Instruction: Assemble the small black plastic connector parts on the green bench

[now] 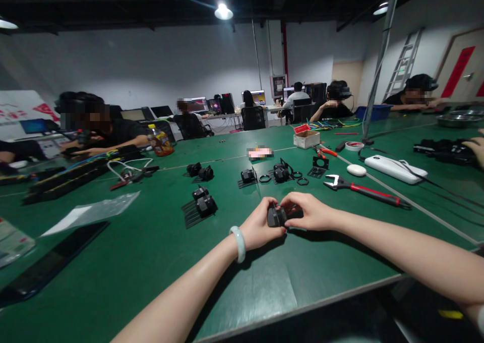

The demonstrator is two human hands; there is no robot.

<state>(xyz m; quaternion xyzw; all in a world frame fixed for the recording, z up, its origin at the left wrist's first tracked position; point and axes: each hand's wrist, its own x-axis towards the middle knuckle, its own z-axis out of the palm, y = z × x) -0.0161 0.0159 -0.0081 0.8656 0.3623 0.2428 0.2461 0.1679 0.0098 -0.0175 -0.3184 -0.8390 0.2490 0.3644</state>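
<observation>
Both of my hands meet over the green table [151,252], closed on one small black plastic connector part [277,217]. My left hand [260,228], with a pale bangle on its wrist, grips the part's left side. My right hand [308,213] pinches its right side and top. Just beyond lie more black connector parts: one on a ribbed plate [204,205], a pair [200,171], one [247,175] and another [282,173] with loose black rings [298,178] beside it.
An adjustable wrench with a red handle [365,189] lies right of my hands, near a white power strip [395,169] and a small cardboard box [306,138]. A clear plastic bag [94,211] and a dark phone [49,262] lie left. Several people sit around the tables.
</observation>
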